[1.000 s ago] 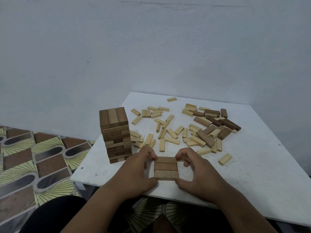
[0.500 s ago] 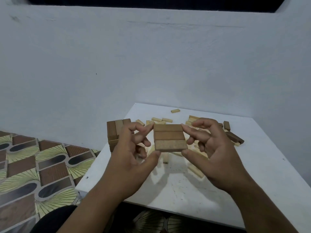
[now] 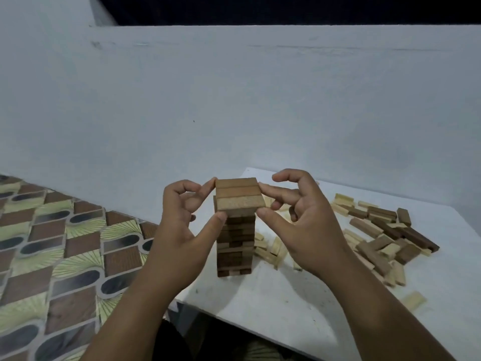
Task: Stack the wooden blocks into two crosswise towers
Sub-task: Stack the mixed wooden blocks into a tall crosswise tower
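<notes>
While both hands meet at the tower top, the left hand (image 3: 182, 225) pinches one end of a row of three wooden blocks (image 3: 240, 196) with thumb below and fingertips above; the right hand (image 3: 302, 220) pinches the opposite end the same way, index finger raised clear. Row: three rectangular bars side by side, flat faces up, mid-brown, the nearest one paler with a rough, grainy surface. It sits at the top of the tower (image 3: 235, 246), whether resting or just above cannot be told. Tower: dark brown bars in crosswise layers, square in plan, standing near the left edge of the white counter (image 3: 273, 303). No writing readable on any block. Loose blocks (image 3: 385, 241) lie scattered to the right: pale slim bars mixed with larger dark ones. Counter surface matt, faintly specked. Patterned floor (image 3: 52, 256) at left, plain pale wall (image 3: 234, 100) behind.
</notes>
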{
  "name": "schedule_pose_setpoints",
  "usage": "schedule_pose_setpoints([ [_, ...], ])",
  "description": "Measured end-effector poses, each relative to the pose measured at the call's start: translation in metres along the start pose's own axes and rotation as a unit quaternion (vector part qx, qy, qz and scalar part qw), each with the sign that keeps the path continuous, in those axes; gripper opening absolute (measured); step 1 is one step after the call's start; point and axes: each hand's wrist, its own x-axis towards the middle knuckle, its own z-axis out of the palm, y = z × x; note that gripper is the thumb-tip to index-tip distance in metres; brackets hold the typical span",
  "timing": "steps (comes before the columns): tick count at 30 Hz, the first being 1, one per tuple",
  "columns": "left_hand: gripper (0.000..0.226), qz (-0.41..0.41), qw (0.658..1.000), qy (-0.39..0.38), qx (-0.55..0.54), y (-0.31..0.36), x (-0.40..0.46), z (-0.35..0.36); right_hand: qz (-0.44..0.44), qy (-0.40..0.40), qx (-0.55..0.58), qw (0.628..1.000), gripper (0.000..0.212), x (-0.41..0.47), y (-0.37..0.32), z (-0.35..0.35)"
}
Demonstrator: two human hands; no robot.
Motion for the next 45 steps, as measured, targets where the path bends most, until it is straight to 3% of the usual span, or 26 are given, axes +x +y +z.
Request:
schedule_pose_setpoints([
  [9, 0.045, -0.077, 0.997, 0.017, -0.013, -0.017, 0.004, 0.006, 0.027, 0.006, -0.048, 0.998, 0.046, 0.013, 0.018, 0.016],
  [26, 0.052, -0.086, 0.996, 0.004, 0.003, -0.029, 0.010, 0.008, 0.043, 0.009, -0.066, 0.997, 0.050, 0.016, 0.030, 0.019],
  [35, 0.064, -0.098, 0.994, -0.003, -0.040, -0.030, 0.009, 0.005, 0.055, 0.017, -0.068, 0.996, 0.053, 0.009, 0.032, 0.016],
  [38, 0.065, -0.062, 0.998, 0.017, -0.022, -0.022, 0.005, 0.006, 0.055, 0.024, -0.070, 0.996, 0.052, 0.003, 0.032, 0.011],
  [42, 0.057, 0.079, 0.992, 0.090, 0.039, -0.001, -0.006, 0.016, 0.060, 0.027, -0.063, 0.996, 0.047, -0.012, 0.029, -0.002],
  [45, 0.047, 0.124, 0.985, 0.105, 0.060, 0.014, -0.015, 0.035, 0.067, 0.035, -0.061, 0.995, 0.046, -0.028, 0.028, -0.017],
])
